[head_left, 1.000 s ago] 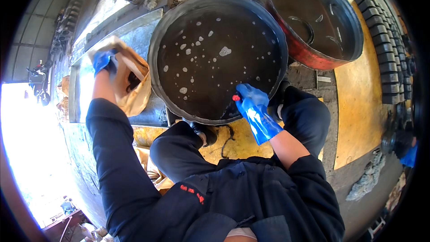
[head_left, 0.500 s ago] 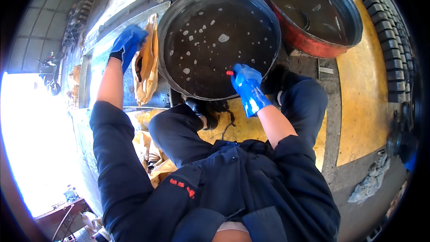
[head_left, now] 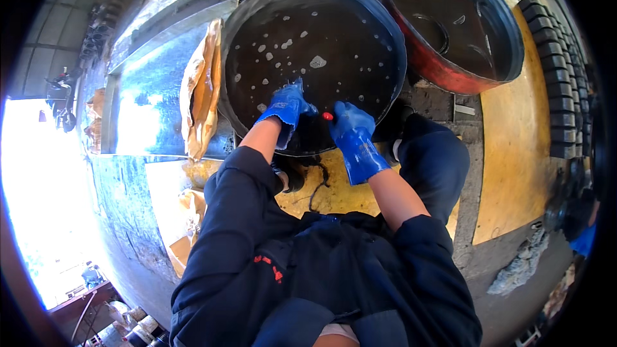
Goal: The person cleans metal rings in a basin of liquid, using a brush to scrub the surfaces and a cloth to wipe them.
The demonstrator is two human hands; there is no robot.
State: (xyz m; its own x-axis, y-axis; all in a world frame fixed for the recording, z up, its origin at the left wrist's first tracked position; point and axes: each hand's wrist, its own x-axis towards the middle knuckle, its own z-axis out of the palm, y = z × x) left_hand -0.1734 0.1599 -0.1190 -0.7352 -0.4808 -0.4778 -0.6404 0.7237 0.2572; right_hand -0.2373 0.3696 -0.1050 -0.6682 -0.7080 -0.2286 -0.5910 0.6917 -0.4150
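Both hands wear blue rubber gloves over a wide round tub point(head_left: 395, 67) of dark liquid with pale patches of foam on it. My left hand point(head_left: 286, 110) is above the near part of the liquid, its fingers drawn together and pointing right. What it holds, if anything, is lost against the dark liquid. My right hand point(head_left: 351, 125), at the tub's near right rim, is closed round a tool with a red end point(head_left: 328, 116). Only that red end shows clearly; the rest is hidden in the glove or against the liquid. An open brown paper bag point(head_left: 204, 93) stands left of the tub.
A red tub point(head_left: 437, 71) with murky liquid stands at the far right. Stacked dark blocks point(head_left: 551, 77) line the right side. More brown paper point(head_left: 186, 231) lies by my left leg. A grey rag point(head_left: 522, 263) is on the floor at right. My knees flank the tub's near side.
My left hand has swung right from the paper bag's top to over the tub, close to my right hand. The right hand stays near the rim with the red-ended tool.
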